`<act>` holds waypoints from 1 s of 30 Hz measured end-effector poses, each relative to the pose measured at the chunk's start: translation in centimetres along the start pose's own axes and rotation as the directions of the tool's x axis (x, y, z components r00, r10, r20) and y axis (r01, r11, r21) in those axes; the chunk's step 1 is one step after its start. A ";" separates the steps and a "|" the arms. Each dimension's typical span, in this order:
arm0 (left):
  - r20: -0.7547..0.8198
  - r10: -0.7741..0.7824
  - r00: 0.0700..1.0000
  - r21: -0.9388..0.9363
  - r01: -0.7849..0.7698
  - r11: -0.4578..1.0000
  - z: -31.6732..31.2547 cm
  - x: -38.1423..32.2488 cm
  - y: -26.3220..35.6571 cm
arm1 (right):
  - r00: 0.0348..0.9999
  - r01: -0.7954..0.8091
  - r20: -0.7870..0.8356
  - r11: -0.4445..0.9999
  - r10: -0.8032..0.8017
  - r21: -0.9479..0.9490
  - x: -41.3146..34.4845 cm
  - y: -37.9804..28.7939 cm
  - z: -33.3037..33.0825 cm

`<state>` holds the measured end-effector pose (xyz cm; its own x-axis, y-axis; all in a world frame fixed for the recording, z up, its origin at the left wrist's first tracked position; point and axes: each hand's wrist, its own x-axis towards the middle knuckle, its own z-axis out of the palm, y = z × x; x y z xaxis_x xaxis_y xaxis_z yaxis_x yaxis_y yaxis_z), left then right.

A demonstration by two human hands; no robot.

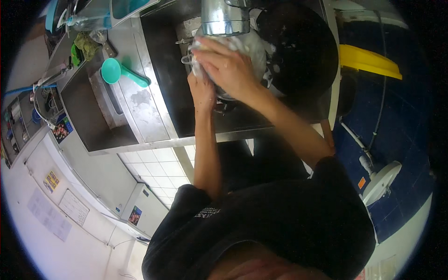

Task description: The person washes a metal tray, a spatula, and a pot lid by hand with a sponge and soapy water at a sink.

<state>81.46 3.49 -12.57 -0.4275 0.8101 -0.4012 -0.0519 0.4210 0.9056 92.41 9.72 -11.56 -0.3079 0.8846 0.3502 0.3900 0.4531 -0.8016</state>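
Both of my hands meet over the large sink basin [164,70], around a whitish, foam-covered utensil [198,70]. A clear loop sticks out at its left. My left hand [203,89] is closed around its lower end. Across the upper part lies my right hand [227,66], fingers extended and close together; whether a sponge is beneath them is hidden. Behind the right hand, a rounded, soapy vessel [257,52] shows white suds. A shiny steel cylindrical container [225,21] stands just beyond the fingers. To the right rests a big round black pan [297,49].
A turquoise scoop [111,71] lies on the steel divider, beside a second sink basin [105,129]. Farther left are a green scouring pad [85,47], a dark-handled utensil [110,49] and a clear bottle [89,22]. A yellow object [371,61] juts out beyond the right rim.
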 end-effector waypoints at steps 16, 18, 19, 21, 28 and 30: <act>0.122 -0.205 0.971 -0.311 0.234 0.921 4.4 2.3 1.4 | 0.993 -0.105 -0.040 0.993 0.107 0.046 -3.0 1.6 -2.5; 0.193 -0.246 0.950 -0.411 0.306 0.859 4.7 2.0 2.1 | 0.999 0.037 -0.015 0.993 -0.039 -0.116 -4.2 1.6 -3.3; 0.265 -0.274 0.924 -0.501 0.375 0.780 4.8 2.0 2.4 | 0.999 0.038 -0.017 0.993 -0.040 -0.114 -3.9 2.0 -3.8; 0.379 -0.254 0.890 -0.536 0.434 0.724 5.1 2.0 1.6 | 0.999 -0.026 -0.035 0.985 0.020 -0.170 -2.8 3.3 -4.4; 0.405 -0.209 0.890 -0.532 0.415 0.738 6.4 5.2 1.3 | 0.988 -0.095 -0.123 0.995 0.092 -0.019 -1.5 3.7 -3.8; 0.413 -0.245 0.877 -0.525 0.449 0.723 5.9 6.7 1.5 | 0.991 -0.063 -0.118 0.998 0.060 -0.022 -3.8 2.2 -3.5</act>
<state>83.86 12.01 -14.70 0.0106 0.7762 -0.6304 -0.7031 0.4541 0.5473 97.52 7.70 -12.96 -0.1798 0.9170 0.3560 0.4274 0.3988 -0.8114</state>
